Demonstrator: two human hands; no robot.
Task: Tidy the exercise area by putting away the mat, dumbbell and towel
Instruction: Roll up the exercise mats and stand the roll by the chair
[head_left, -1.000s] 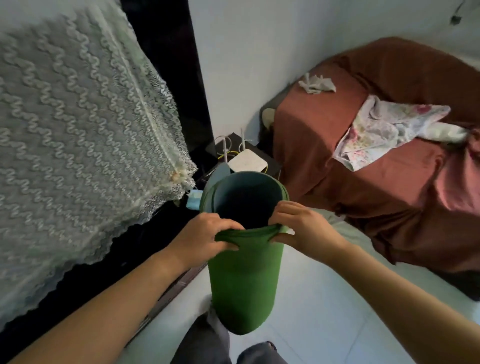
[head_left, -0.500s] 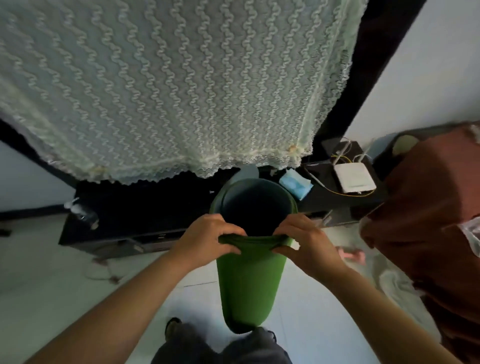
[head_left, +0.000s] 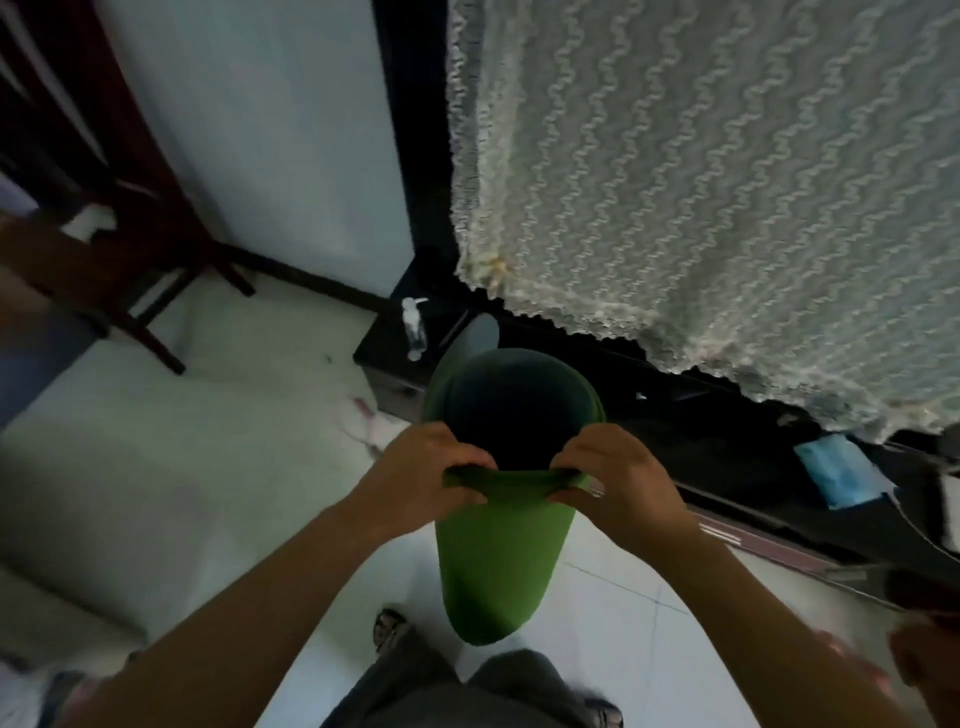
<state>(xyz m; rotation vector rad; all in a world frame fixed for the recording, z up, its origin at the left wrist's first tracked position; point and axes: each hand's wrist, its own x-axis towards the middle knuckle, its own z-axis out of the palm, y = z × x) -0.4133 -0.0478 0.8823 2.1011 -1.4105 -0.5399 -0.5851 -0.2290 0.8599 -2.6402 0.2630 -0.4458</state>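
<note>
A green exercise mat (head_left: 496, 561), rolled into a wide upright tube, hangs in front of me above the white floor, its open top facing me. My left hand (head_left: 421, 475) pinches the near rim of the mat on the left. My right hand (head_left: 621, 486) pinches the same rim on the right. The rim is pulled flat between both hands. No dumbbell or towel is in view.
A low black cabinet (head_left: 727, 457) runs behind the mat under a white lace cloth (head_left: 727, 182), with a white bottle (head_left: 414, 322) and a blue mask (head_left: 841, 470) on it. A dark wooden chair (head_left: 119, 208) stands at the far left. My legs and sandalled feet (head_left: 389, 626) are below.
The view has swung left: the bed and the white box on the cabinet are gone, the chair and left wall have come in. Both hands keep the same hold on the mat's rim.
</note>
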